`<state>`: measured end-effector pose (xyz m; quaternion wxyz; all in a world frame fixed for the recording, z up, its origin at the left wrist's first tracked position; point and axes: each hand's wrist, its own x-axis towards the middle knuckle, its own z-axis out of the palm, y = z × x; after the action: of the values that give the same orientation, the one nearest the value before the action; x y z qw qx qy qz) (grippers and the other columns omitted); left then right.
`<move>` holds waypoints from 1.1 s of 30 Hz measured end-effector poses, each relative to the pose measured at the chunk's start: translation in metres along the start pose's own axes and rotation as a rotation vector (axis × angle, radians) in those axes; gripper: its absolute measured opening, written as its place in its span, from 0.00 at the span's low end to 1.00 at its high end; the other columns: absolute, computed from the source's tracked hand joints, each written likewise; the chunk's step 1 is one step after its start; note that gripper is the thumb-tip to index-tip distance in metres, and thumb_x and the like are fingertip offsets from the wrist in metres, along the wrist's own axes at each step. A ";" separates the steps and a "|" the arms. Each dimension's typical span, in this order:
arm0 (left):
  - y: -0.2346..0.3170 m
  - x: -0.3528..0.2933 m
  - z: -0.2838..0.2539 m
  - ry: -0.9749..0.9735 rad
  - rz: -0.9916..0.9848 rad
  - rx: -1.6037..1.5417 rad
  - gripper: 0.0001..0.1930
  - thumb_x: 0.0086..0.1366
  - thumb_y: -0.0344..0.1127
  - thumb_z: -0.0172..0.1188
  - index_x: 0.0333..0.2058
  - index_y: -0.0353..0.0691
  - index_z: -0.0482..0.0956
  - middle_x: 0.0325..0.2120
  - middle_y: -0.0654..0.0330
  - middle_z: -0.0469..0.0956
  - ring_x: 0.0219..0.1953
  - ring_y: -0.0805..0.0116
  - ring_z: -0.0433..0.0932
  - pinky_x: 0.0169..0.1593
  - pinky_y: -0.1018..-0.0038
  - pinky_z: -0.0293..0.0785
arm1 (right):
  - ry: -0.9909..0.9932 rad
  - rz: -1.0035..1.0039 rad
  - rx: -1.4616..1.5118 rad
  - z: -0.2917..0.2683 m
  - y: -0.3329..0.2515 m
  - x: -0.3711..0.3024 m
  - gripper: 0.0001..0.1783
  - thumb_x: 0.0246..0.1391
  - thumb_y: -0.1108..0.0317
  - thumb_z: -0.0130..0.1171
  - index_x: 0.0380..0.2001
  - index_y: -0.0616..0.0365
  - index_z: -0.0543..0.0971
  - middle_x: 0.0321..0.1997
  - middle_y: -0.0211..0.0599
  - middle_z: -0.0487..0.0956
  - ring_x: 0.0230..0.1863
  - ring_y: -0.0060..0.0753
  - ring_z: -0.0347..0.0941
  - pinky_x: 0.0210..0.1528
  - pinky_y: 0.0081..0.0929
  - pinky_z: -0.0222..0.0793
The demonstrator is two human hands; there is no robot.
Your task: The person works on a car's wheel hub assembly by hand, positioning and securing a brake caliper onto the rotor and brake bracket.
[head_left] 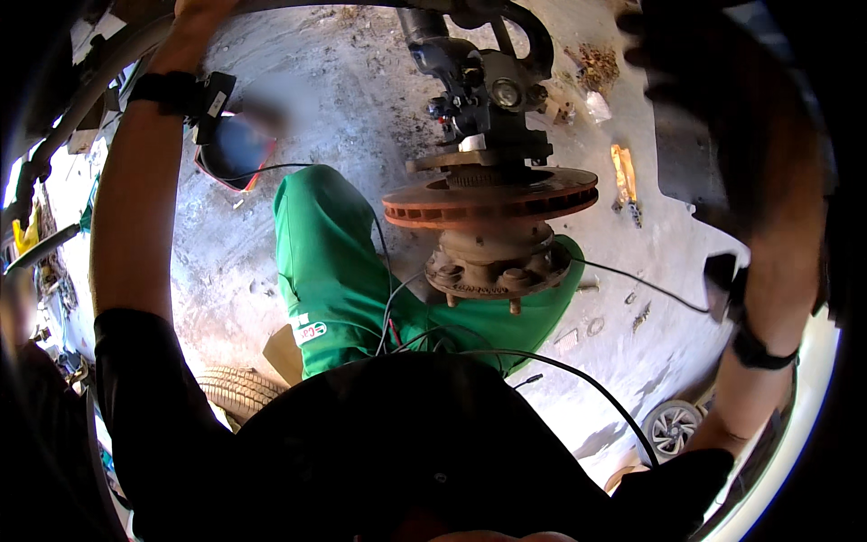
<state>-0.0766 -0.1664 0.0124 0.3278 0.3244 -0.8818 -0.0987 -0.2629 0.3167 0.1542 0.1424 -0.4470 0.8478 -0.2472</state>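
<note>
A brake disc [488,210] with a rusty vented edge hangs in front of me, with a wheel hub [497,257] and its studs on the near side. Behind the disc are a dark steering knuckle [492,86] and suspension parts. My left hand [203,7] reaches up to the curved dark wheel arch edge [135,36]; the picture's top edge cuts off its fingers. In deep shadow at the upper right, my right hand [677,54] is raised with its fingers stretched apart. Nothing shows in it, and neither hand touches the disc or hub.
A tyre [237,390] lies at the lower left, and a spoked wheel [671,426] at the lower right. Black cables [578,370] run across my green trousers [330,244] to both wrists. A yellow-orange object [623,176] and debris [591,68] lie on the concrete floor.
</note>
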 end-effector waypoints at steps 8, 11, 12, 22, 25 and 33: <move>0.004 -0.003 0.017 0.130 0.118 0.039 0.15 0.51 0.35 0.58 0.37 0.36 0.82 0.31 0.43 0.81 0.37 0.46 0.81 0.41 0.58 0.76 | 0.085 0.202 0.448 0.046 -0.065 -0.100 0.24 0.63 0.53 0.50 0.42 0.70 0.72 0.31 0.44 0.74 0.26 0.33 0.70 0.27 0.25 0.65; 0.010 -0.002 0.011 0.015 0.083 -0.043 0.14 0.50 0.35 0.57 0.36 0.36 0.82 0.30 0.43 0.80 0.37 0.45 0.81 0.41 0.58 0.77 | 0.361 0.441 0.721 0.068 -0.065 -0.139 0.22 0.58 0.52 0.55 0.32 0.66 0.71 0.25 0.38 0.67 0.21 0.32 0.66 0.21 0.25 0.60; 0.003 -0.003 0.002 0.025 0.123 -0.051 0.14 0.50 0.34 0.56 0.36 0.37 0.82 0.30 0.43 0.80 0.37 0.45 0.81 0.41 0.58 0.77 | 0.376 0.399 0.753 0.072 -0.052 -0.146 0.20 0.61 0.54 0.52 0.32 0.65 0.72 0.25 0.38 0.67 0.20 0.30 0.63 0.22 0.25 0.60; 0.021 -0.005 0.004 -0.094 -0.231 -0.074 0.12 0.52 0.36 0.57 0.31 0.35 0.81 0.27 0.44 0.81 0.36 0.46 0.82 0.40 0.56 0.77 | 0.466 0.512 -0.114 -0.008 0.019 -0.170 0.21 0.67 0.63 0.41 0.51 0.68 0.74 0.45 0.44 0.79 0.38 0.33 0.74 0.40 0.28 0.70; 0.006 -0.002 0.007 -0.069 -0.081 -0.027 0.16 0.51 0.36 0.59 0.38 0.33 0.80 0.28 0.42 0.81 0.37 0.44 0.81 0.40 0.56 0.77 | 0.422 0.434 0.206 -0.018 0.029 -0.150 0.23 0.67 0.59 0.43 0.54 0.66 0.73 0.45 0.44 0.79 0.38 0.33 0.74 0.39 0.27 0.70; 0.017 -0.011 0.009 -0.049 -0.181 -0.072 0.19 0.46 0.42 0.62 0.31 0.30 0.82 0.31 0.39 0.81 0.38 0.43 0.81 0.43 0.56 0.77 | 0.104 0.142 0.102 -0.005 -0.010 -0.042 0.24 0.69 0.56 0.41 0.55 0.64 0.73 0.45 0.43 0.80 0.38 0.30 0.76 0.38 0.23 0.71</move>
<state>-0.0848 -0.1465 0.0066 0.3073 0.3882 -0.8525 -0.1673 -0.2351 0.3482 0.1643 0.1380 -0.3644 0.8700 -0.3022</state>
